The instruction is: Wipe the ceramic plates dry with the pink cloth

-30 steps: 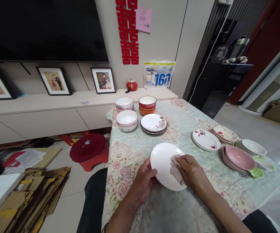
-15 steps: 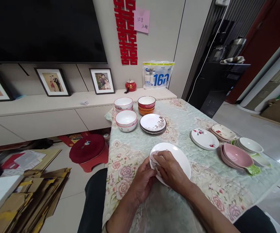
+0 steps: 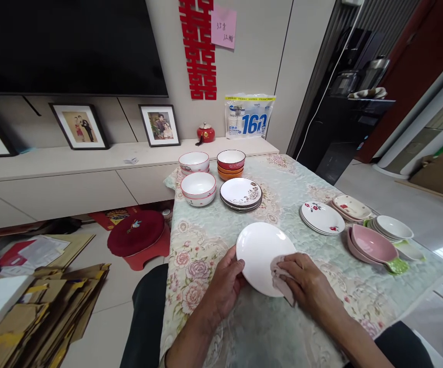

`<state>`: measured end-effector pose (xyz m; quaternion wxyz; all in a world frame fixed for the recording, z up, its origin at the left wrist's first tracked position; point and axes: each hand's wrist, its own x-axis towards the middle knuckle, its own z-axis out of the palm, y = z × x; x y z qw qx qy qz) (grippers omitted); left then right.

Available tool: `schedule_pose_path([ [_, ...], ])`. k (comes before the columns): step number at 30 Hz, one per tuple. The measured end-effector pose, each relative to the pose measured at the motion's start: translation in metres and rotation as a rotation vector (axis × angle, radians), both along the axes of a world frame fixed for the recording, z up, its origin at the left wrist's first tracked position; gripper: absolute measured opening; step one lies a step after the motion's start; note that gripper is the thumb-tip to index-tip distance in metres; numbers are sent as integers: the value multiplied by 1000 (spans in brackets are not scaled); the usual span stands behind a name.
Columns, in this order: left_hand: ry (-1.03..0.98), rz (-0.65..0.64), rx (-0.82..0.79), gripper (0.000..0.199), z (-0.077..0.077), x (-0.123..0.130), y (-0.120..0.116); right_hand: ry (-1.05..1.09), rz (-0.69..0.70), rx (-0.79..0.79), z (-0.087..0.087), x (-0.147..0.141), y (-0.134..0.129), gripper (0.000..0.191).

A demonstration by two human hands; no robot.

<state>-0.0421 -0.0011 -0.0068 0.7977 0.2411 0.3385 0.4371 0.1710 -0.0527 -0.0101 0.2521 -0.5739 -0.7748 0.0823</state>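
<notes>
A plain white plate [image 3: 262, 250] is held tilted above the table's near part. My left hand [image 3: 225, 278] grips its left rim, thumb on the upper face and fingers underneath. My right hand [image 3: 308, 281] is closed on a pale cloth [image 3: 281, 278], which it presses against the plate's lower right part. One corner of the cloth hangs past the rim. Beyond the plate stands a stack of dark-rimmed patterned plates [image 3: 241, 193].
White bowls [image 3: 198, 189] and red and orange bowls [image 3: 231, 164] are stacked at the far end. To the right are flowered plates [image 3: 322, 219], pink leaf-handled bowls [image 3: 373, 244] and small white bowls [image 3: 393, 228]. A red stool [image 3: 137, 234] stands left of the flowered tablecloth [image 3: 198, 245].
My right hand has slid the cloth from the plate's left side across to its lower right edge. My left hand keeps its hold on the left rim.
</notes>
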Motion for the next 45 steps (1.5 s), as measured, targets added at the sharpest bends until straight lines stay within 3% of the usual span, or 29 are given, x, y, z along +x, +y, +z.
schedule_pose_path([
  [5,0,-15,-9,69,2,-1,1,-157,-171,149,-7,5,33,20],
  [9,-7,-12,-16,68,3,-1,1,-235,-254,165,-5,-11,56,19],
  [12,-5,-17,-20,63,3,-1,1,-183,-214,140,0,-31,54,20],
  [16,-46,-16,-17,57,3,0,0,-22,-50,68,10,-56,30,23],
  [21,-79,-13,12,54,4,2,0,135,88,-67,14,-61,14,27],
  [28,-30,-30,24,52,2,0,0,73,13,-9,3,-57,50,31],
  [35,-34,-7,5,62,0,-2,1,-64,-159,0,9,-42,75,25],
  [41,-38,-13,7,65,-2,-3,2,-339,-348,14,7,-22,49,18],
  [45,-47,-27,24,65,-3,-2,1,-408,-340,73,1,-28,16,12],
])
